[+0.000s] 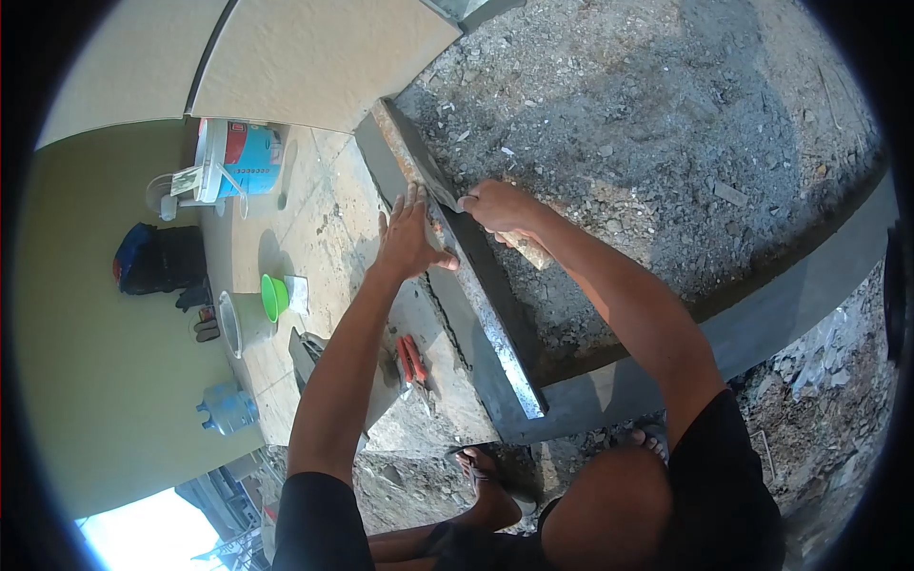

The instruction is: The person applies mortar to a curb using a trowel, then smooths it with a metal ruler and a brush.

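A long metal straightedge (487,324), rusty at its far end, lies along the top of a grey cement ledge (457,319). My left hand (411,238) presses on the bar with its fingers spread, thumb apart. On the other side of the bar, my right hand (505,209) is closed around a tool with a pale wooden handle (529,249). The tool's metal blade (433,179) reaches along the side of the ledge next to the bar, partly hidden by the hand.
Red-handled pliers (411,360) lie left of the ledge. Farther left are a green bowl (274,298), a blue-and-white bucket (249,160), a round tub (231,324) and a water bottle (228,409). Rubble soil (609,124) fills the right side, bordered by a curved cement edge (762,319).
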{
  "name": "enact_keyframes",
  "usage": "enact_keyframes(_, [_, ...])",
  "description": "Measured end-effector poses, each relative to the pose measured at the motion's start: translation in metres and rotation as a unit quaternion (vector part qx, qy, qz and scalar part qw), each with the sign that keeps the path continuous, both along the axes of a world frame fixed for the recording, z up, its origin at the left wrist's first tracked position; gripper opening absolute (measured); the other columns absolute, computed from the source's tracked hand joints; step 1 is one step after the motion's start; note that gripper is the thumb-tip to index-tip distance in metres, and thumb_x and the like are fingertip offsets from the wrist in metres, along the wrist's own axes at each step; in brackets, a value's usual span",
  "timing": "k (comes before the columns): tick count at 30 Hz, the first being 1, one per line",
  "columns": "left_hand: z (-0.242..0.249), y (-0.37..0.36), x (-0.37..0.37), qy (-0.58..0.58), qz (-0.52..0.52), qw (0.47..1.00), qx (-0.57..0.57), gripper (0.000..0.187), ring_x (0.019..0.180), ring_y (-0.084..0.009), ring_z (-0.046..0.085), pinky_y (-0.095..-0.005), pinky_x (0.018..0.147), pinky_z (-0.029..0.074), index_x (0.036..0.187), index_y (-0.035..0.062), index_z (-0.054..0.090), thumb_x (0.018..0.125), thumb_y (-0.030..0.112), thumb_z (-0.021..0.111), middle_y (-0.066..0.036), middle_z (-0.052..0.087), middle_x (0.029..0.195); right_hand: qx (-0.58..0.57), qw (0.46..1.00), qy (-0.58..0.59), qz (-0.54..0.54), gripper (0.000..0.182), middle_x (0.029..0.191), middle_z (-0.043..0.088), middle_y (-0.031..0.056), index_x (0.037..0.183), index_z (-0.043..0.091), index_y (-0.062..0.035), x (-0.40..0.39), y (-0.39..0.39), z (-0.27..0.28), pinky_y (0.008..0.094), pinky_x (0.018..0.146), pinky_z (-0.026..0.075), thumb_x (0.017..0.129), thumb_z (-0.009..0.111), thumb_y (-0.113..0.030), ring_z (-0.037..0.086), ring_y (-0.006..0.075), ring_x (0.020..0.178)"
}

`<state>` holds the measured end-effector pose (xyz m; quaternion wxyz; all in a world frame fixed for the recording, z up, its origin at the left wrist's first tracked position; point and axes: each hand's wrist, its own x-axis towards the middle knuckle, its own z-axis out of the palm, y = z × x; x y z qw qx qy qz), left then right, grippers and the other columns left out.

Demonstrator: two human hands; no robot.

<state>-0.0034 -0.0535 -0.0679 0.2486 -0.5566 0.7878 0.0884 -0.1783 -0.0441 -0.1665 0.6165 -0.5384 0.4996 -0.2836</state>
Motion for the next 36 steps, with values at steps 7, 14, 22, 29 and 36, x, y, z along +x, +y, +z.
enact_keyframes(7, [0.001,-0.003,-0.002,-0.044,-0.001,0.999,0.032,0.135,0.15,-0.0353,0.017,-0.0577,0.12,0.016,0.153,0.0023,0.024,0.047,0.048,0.093,-0.016,0.018,0.162,-0.061,0.994,0.081,0.049,0.045,0.076,0.067,0.0273,0.107,0.065,0.006,-0.002,0.016,0.022,0.0465,0.081,0.054,0.098,0.046,-0.034,0.07,0.0398,0.072])
enact_keyframes(14, [-0.001,0.0,0.005,-0.018,-0.002,1.0,0.009,0.141,0.151,-0.0353,0.012,-0.0577,0.121,0.012,0.157,0.0061,0.015,0.047,0.052,0.092,-0.014,0.014,0.164,0.116,0.987,-0.088,-0.069,0.04,0.065,0.059,0.0148,0.108,0.063,0.0031,-0.035,0.016,0.017,0.0418,0.05,0.05,0.101,0.049,-0.034,0.061,0.0256,0.052])
enact_keyframes(22, [0.006,0.003,0.002,-0.001,0.015,1.0,0.013,0.139,0.151,-0.0351,0.013,-0.0575,0.121,0.012,0.156,0.006,0.014,0.05,0.049,0.092,-0.014,0.017,0.163,0.09,0.994,-0.059,-0.017,0.035,0.059,0.051,0.0066,0.093,0.06,0.002,-0.017,-0.021,-0.003,0.0365,0.039,0.041,0.102,0.049,-0.03,0.051,0.0188,0.042])
enact_keyframes(29, [0.001,0.004,0.012,0.043,0.002,0.999,0.002,0.134,0.15,-0.0349,0.014,-0.0581,0.121,0.012,0.155,0.0046,0.021,0.05,0.048,0.092,-0.014,0.019,0.163,0.035,0.996,0.065,0.051,0.043,0.071,0.064,0.0224,0.101,0.064,0.0052,-0.005,-0.012,0.02,0.0443,0.063,0.051,0.1,0.047,-0.034,0.066,0.0336,0.059])
enact_keyframes(36, [0.002,0.006,0.016,0.065,0.004,0.998,-0.003,0.133,0.151,-0.0343,0.014,-0.058,0.121,0.012,0.154,0.0041,0.023,0.049,0.05,0.091,-0.013,0.017,0.163,0.033,0.99,0.121,0.065,0.042,0.073,0.065,0.0244,0.102,0.065,0.0031,-0.008,0.063,0.037,0.0463,0.072,0.052,0.099,0.048,-0.035,0.068,0.0375,0.069])
